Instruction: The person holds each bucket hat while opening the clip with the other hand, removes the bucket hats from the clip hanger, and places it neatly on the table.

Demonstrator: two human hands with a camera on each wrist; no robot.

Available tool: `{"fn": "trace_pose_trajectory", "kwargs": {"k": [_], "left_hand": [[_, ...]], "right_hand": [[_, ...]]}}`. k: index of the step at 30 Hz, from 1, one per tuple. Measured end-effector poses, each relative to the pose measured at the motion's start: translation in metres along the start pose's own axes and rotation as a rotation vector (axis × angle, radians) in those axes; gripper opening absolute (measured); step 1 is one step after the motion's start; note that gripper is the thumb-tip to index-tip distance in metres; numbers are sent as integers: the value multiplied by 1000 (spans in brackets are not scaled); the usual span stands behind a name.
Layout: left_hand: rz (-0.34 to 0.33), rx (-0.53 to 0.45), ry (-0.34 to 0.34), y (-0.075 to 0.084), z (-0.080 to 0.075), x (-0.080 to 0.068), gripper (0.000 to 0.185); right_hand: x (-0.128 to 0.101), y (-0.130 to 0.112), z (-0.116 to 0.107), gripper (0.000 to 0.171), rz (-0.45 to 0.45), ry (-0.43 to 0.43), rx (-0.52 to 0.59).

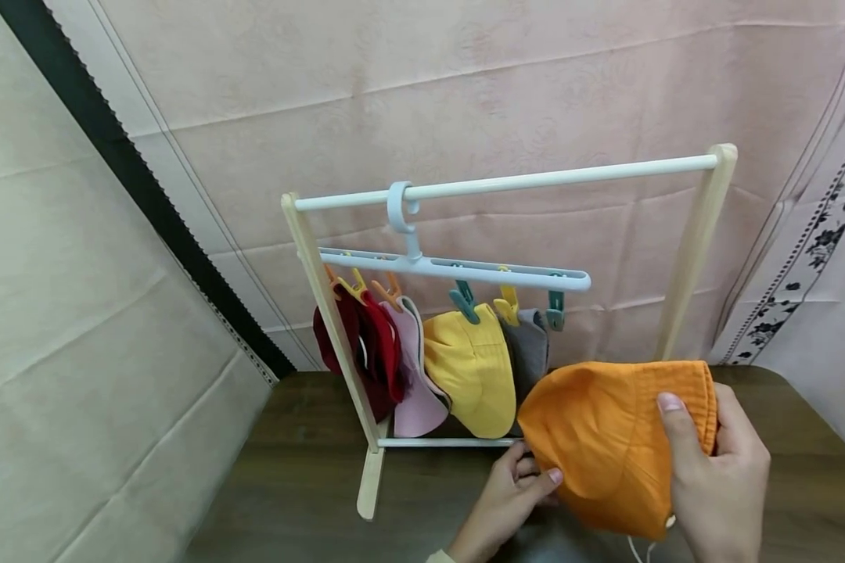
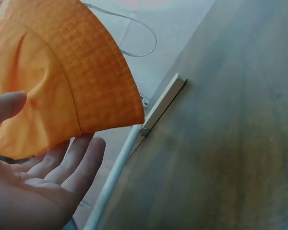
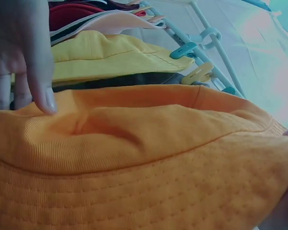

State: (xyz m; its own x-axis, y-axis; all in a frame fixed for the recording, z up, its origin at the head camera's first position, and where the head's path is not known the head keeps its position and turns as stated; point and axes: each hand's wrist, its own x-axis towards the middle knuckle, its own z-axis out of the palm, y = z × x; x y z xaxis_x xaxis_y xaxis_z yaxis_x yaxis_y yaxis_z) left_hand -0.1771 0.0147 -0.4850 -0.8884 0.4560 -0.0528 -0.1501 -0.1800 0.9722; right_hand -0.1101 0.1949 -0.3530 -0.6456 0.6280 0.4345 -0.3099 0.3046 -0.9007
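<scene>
Gripping one orange hat (image 1: 605, 446) by its brim, the right hand (image 1: 718, 477) is holding it just above the wooden table (image 1: 310, 477), thumb pressing over the fabric. The left hand (image 1: 510, 489) is touching the hat's lower edge with relaxed, mostly straight fingers (image 2: 81, 158), not clasping it. Behind, one small rack (image 1: 697, 234) is carrying one white clip hanger (image 1: 458, 270), where five hats are hanging: dark red (image 1: 338, 344), red (image 1: 383, 344), pink (image 1: 415, 375), yellow (image 1: 472, 367) and grey (image 1: 528, 348). One teal clip (image 1: 555, 310) is hanging empty.
</scene>
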Motion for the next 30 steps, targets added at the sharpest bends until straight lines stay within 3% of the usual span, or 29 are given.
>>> {"fn": "trace_pose_trajectory", "kwargs": {"k": [3,6,10,12,15,19,25,30], "left_hand": [[-54,-65,-18,-3,-2,-2,45],[-91,-38,-44,-7,-5,-4,42],[-93,31,-97,-12,-8,-5,35],[-69,52,-129,-13,-11,-6,34],[-29,84,-167,-11,-16,-7,33],[-25,106,-178,-10,-22,-8,30],[-34,113,-168,-14,-24,-7,30],[-52,127,-128,-13,-26,-11,27]], "right_hand": [[2,1,1,15,22,-1,71],[3,3,1,15,67,6,207],[6,4,1,16,143,31,410],[8,5,1,17,175,46,459],[11,7,-2,18,204,53,470],[17,14,-8,22,224,35,471],[26,20,-17,25,217,14,462],[30,23,-25,24,221,-68,404]]}}
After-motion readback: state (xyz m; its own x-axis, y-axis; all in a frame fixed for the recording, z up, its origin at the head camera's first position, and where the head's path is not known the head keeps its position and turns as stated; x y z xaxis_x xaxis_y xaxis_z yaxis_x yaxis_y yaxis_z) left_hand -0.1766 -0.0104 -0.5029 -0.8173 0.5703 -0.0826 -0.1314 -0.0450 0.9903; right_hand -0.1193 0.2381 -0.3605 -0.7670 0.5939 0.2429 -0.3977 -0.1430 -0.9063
